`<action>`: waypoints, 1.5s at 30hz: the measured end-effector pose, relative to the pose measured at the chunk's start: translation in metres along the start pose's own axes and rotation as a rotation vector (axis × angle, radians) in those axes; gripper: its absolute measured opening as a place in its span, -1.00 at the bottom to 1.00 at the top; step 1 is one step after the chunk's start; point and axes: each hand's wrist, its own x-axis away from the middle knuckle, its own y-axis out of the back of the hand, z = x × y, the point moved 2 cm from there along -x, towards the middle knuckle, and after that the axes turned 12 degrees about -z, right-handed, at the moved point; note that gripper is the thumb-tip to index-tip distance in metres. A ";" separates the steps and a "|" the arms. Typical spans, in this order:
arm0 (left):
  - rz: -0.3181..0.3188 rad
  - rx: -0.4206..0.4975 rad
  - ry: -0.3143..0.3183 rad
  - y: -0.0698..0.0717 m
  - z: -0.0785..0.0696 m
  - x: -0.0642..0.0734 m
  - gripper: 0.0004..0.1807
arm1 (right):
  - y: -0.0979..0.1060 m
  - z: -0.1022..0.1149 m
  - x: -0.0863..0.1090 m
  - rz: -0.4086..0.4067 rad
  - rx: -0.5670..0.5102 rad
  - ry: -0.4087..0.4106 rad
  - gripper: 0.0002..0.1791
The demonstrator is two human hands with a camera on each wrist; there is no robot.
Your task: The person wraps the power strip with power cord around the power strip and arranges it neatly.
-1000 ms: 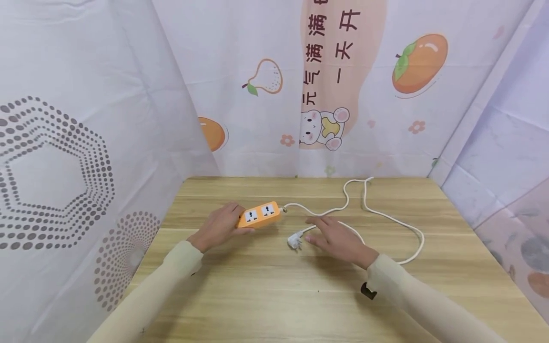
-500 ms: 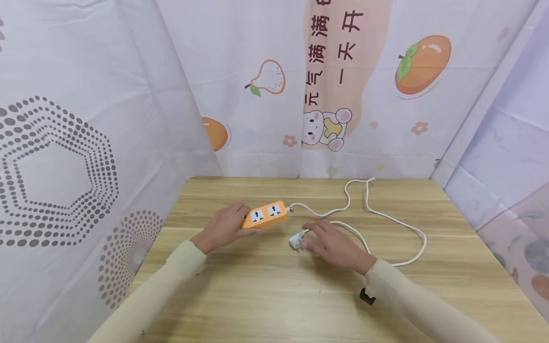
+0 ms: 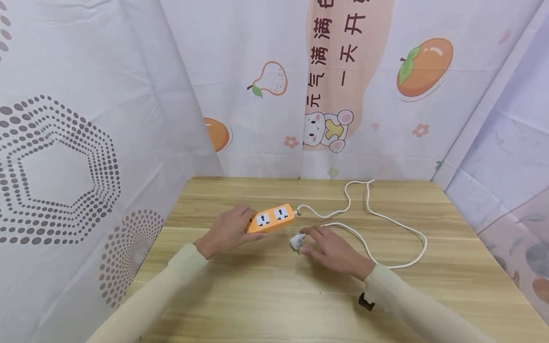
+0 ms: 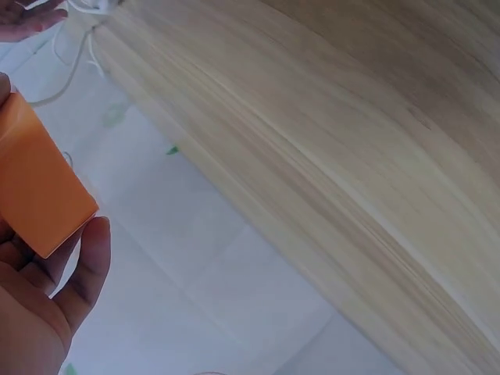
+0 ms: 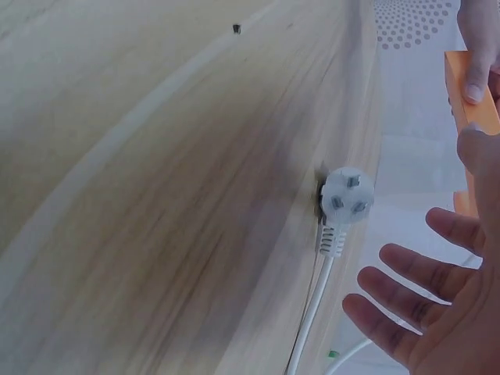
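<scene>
An orange power strip (image 3: 273, 217) with two white sockets facing up is gripped at its near end by my left hand (image 3: 227, 232). In the left wrist view, thumb and fingers wrap the end of the orange casing (image 4: 47, 176). Its white plug (image 3: 296, 242) lies on the table to the right of the strip. Three metal prongs show on the plug (image 5: 348, 194) in the right wrist view. Close beside it is my right hand (image 3: 333, 248), its fingers (image 5: 422, 269) spread and loosely bent, with nothing held between them.
White cord (image 3: 426, 244) loops over the right side of the wooden table (image 3: 266, 305) and reaches its back edge. Printed fabric sheets (image 3: 240, 43) hang behind the table and at both sides. A dark band (image 3: 366, 302) shows below the right sleeve.
My left hand has shifted slightly right with the power strip. My right hand has moved left, its fingertips now overlapping the plug in the head view.
</scene>
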 end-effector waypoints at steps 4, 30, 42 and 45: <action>-0.007 0.005 -0.020 0.004 -0.009 0.001 -0.37 | -0.004 0.003 0.001 0.006 0.001 0.027 -0.44; 0.042 0.143 -0.219 0.011 -0.029 0.009 -0.31 | 0.009 -0.017 -0.017 -0.377 0.110 0.145 -0.74; 0.028 0.104 -0.345 0.011 -0.030 0.013 -0.37 | 0.013 -0.016 -0.026 -0.371 0.221 0.362 -0.86; 0.060 0.050 -0.334 0.009 -0.030 0.014 -0.35 | 0.016 -0.013 -0.029 -0.373 0.263 0.393 -0.83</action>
